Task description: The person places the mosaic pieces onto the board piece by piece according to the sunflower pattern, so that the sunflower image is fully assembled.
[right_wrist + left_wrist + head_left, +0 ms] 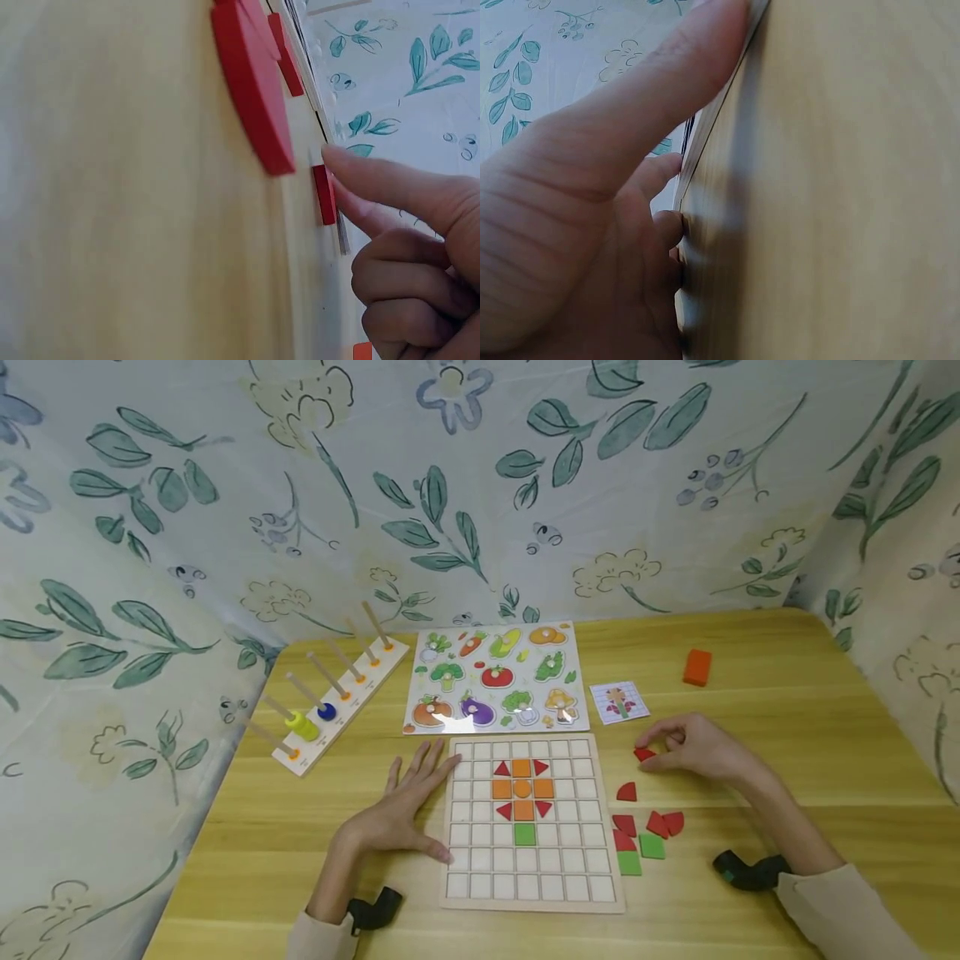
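My left hand (397, 814) lies spread at the left side of the wooden grid board (483, 887), its thumb and index fingertip touching the edge. On the board stand orange squares (543, 788), an orange round piece (522, 788), red triangles (504, 811) and a green square (524, 834). To the right of the board, my right hand (693, 747) pinches a small red piece (324, 195) between thumb and index finger; its other fingers are curled. The fingers partly cover that piece, so its full shape is hidden. Nearer me lie red quarter-circle pieces (627, 792) and green squares (652, 846).
Behind the board lies a vegetable knob puzzle (483, 653), with a small pattern card (603, 713) to its right. An orange block or stack (697, 667) stands at the back right. A peg stand (356, 693) with yellow and blue beads is at the left.
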Demonstrator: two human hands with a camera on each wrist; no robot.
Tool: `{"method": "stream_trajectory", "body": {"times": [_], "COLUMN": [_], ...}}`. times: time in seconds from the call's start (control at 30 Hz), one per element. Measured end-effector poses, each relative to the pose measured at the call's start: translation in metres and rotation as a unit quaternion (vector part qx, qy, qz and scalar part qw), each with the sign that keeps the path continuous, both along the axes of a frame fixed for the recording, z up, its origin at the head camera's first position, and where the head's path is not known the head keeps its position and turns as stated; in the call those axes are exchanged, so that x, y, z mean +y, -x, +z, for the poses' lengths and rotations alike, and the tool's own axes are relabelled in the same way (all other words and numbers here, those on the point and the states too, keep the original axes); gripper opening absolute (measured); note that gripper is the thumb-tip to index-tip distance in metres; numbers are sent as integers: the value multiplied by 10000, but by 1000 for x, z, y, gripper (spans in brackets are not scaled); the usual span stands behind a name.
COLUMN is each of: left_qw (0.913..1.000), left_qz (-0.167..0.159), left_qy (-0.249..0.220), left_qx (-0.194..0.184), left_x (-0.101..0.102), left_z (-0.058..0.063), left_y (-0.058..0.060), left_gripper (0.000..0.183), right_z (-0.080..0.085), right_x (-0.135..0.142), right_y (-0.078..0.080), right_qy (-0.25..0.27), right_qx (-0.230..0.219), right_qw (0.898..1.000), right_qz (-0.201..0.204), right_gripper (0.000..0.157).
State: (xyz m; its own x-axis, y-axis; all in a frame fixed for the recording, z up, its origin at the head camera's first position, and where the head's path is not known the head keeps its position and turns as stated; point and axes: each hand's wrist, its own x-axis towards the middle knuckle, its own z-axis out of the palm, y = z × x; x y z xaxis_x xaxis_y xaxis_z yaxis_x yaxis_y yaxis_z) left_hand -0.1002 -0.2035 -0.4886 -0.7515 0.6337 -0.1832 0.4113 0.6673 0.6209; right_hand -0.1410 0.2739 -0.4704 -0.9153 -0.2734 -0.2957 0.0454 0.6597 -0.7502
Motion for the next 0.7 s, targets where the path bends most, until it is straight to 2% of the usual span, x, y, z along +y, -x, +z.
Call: {"method": "stream_trajectory", "body": {"times": [0.13, 0.37, 0.6, 0.7], "left_qw": [10000, 10000, 10000, 10000], "left_qz": [-31, -23, -4, 24], "left_qy": [-44, 31, -37, -47], "left_qx": [-6, -37, -23, -28], "left_x": [0, 0, -1, -1], "left_z": [-1, -1, 0, 1], "left_y": [0, 0, 0, -1], "left_gripper": [133, 134, 132, 132], "right_z": [2, 4, 2, 1], "right_x": [-2, 2, -2, -2], "right_y": [-1, -4, -5, -5], "right_qy": [-5, -367, -342, -379], "right_qx": [81, 254, 306, 472], "right_qw": [10000, 9986, 9987, 9978], "right_qz": [36, -283, -229, -266], "right_gripper": [33, 45, 35, 34]}}
